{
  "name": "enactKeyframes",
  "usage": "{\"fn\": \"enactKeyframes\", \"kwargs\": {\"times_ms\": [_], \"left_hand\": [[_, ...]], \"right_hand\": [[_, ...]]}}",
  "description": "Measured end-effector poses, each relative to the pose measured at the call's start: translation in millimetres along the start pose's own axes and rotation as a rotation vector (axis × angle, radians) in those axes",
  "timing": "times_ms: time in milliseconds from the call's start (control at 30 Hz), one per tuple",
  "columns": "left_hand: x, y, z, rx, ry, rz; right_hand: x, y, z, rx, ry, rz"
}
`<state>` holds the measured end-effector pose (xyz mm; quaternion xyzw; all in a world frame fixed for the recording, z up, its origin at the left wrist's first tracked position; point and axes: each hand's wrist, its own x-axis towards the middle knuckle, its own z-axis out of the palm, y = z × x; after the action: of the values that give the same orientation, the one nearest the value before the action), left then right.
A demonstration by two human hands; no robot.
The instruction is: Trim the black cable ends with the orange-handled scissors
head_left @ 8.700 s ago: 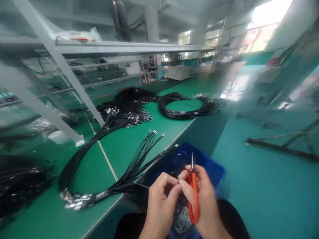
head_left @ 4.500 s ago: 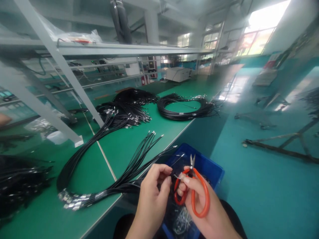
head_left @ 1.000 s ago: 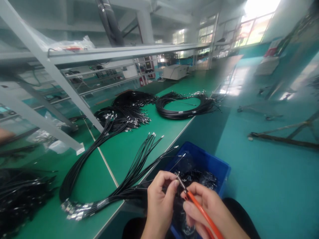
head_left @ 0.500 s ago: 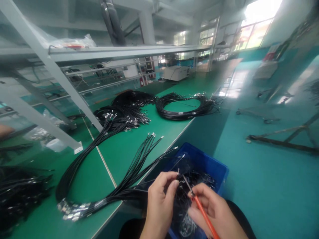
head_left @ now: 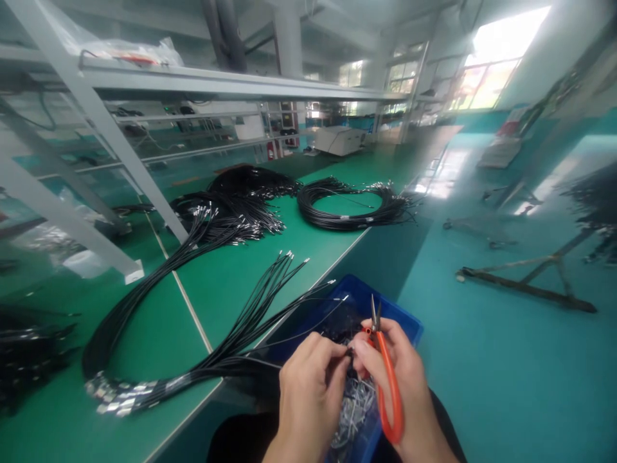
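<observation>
My left hand [head_left: 311,389] is closed in a pinch on the end of a black cable, mostly hidden by the fingers. Close against it, my right hand [head_left: 400,366] holds scissors with orange handles [head_left: 391,399], their slim blades [head_left: 375,313] pointing up and slightly parted. The right thumb and fingertip also meet near the cable end at the left fingers. Below both hands stands a blue bin [head_left: 407,321] with black pieces and clear plastic scraps [head_left: 354,411] inside. A curved bundle of black cables [head_left: 113,328] with silver tips reaches from the bench toward my left hand.
On the green bench [head_left: 207,283] lie a coiled cable bundle [head_left: 332,222] and a heap of black cables [head_left: 241,206]. A grey shelf post [head_left: 123,141] rises at the left. More dark cables [head_left: 29,366] lie at the left edge. A wheeled stand [head_left: 530,286] is on the floor.
My right hand has come in against the left one. The scissors have turned from pointing at the left fingertips to pointing upward. The view has shifted slightly.
</observation>
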<state>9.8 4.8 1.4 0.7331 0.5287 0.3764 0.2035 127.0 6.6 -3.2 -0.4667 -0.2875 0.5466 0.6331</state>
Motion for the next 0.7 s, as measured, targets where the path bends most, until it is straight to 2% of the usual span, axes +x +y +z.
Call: {"fn": "enactKeyframes", "kwargs": {"times_ms": [100,167,300,400,533,700], "left_hand": [[-1,0,2.0,0.068,0.020,0.026],[-2,0,2.1,0.056,0.021,-0.009],[1,-3,-2.2,-0.093,-0.006,-0.111],[6,-7,-9.5,-0.241,-0.021,-0.181],[13,-12,-20.3,-0.456,-0.068,-0.264],[13,-14,-24.0,-0.623,-0.115,-0.297]], "right_hand": [[0,4,3,-0.034,0.059,-0.022],[-1,9,4,-0.061,0.079,-0.053],[-2,10,-3,-0.127,0.008,-0.085],[-3,0,-17,-0.175,-0.147,0.024],[-4,-15,-38,-0.040,-0.464,0.292],[-6,-23,-43,-0.107,-0.636,0.464]]}}
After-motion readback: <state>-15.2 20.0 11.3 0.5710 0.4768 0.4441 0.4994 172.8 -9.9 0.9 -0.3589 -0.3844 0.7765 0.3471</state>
